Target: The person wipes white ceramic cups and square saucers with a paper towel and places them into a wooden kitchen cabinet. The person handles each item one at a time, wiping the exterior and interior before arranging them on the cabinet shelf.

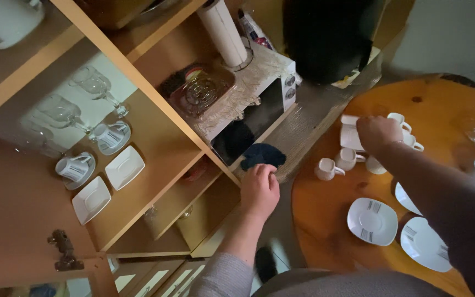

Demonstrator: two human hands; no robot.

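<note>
White cups, five on table, three saucers; right hand grip clamped on one; left hand grip together

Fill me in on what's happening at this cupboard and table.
A person stands between an open cupboard and a round wooden table. The right hand reaches over a cluster of small white cups on the table, beside square saucers. The left hand rests at the cupboard's shelf edge by a dark cloth. More cups, saucers and wine glasses sit on the shelves.
</note>
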